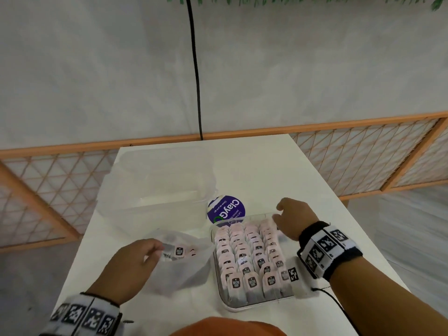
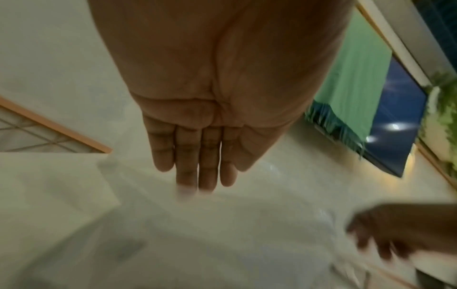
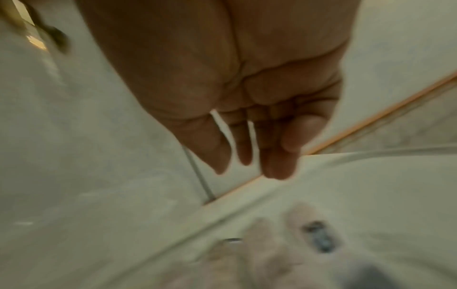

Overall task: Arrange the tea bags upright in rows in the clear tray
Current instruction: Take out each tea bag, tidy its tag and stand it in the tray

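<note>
Right hand [image 1: 293, 218] fingers [image 1: 277, 218] touch the far tea bags [image 1: 265, 225]

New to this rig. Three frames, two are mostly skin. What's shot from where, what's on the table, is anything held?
There is no robot here: a person works bare-handed, wearing three cameras. The wide picture comes from the head and looks down at a white table. The other two come from wristbands and look along each palm, so they are mostly skin and blur.

On the table stands the clear tray, nearly full of tea bags standing upright in rows. To its left lies a thin plastic bag with a few loose tea bags inside. Behind are a purple round label and a large clear tub.

The left hand reaches at the bag's opening; its fingers look straight in the wrist view, holding nothing. The right hand hovers over the tray's far right corner, fingers loose, also empty.
</note>
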Tool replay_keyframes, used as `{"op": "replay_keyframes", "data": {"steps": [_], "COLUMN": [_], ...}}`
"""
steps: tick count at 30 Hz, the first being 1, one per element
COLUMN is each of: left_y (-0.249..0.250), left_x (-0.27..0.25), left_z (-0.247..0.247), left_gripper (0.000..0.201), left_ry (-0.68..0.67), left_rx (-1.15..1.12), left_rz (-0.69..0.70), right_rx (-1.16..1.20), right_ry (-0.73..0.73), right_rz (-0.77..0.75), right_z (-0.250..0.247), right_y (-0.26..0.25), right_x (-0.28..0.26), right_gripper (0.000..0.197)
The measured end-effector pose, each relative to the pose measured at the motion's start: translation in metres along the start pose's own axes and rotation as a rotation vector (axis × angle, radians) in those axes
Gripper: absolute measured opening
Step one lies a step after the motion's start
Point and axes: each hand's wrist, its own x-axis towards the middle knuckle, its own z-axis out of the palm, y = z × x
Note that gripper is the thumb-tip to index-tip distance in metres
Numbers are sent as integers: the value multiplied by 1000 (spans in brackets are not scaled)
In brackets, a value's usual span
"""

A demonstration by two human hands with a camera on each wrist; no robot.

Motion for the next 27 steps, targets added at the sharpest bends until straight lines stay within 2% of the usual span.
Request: {"op": "replay_keyframes", "data": {"steps": [2, 4, 6, 8, 9, 11, 13, 15, 17, 20, 24, 27], "left_y": [2, 7, 14, 17, 18, 17, 14, 11, 10, 14, 17, 19], "left_x": [10, 18, 25, 31, 33, 36, 38, 40, 42, 45, 49, 52], "left_z": [13, 21, 28, 34, 38, 44, 49, 53, 57, 63, 73, 76], "left_gripper": [21, 27, 37, 53, 59, 69, 79, 81, 68, 37, 50, 41], "left_ry": [-17, -14, -58, -106, -114, -124, -142, -141, -132, -132, -164, -143], "left_rx": [74, 102, 93, 91, 93, 124, 143, 127, 144, 266, 426, 431], "left_rz": [-9, -41, -78, -91, -87, -39, 7, -4, -31, -40, -70, -115], "right_rx": [101, 94, 38, -102, -201, -338, -383, -391, -385, -416, -463, -442], "right_ry": [41, -12, -114, -169, -174, -147, -101, -93, -82, -71, -63, -30], "right_rz": [-239, -520, -718, -826, -834, -817, -838, -844, -847, -864, -868, -863], "right_z": [-3, 1, 12, 29, 35, 41, 42, 42, 42, 39, 38, 37], "right_y": [-24, -51, -71, -84, -89, -97, -101, -102, -100, -99, -98, -98], "right_x": [-16, -33, -46, -50, -51, -51, -50, -49, -49, -50, -53, -56], "right_gripper": [21, 19, 29, 42, 45, 39, 27, 23, 21, 16, 20, 22]}}
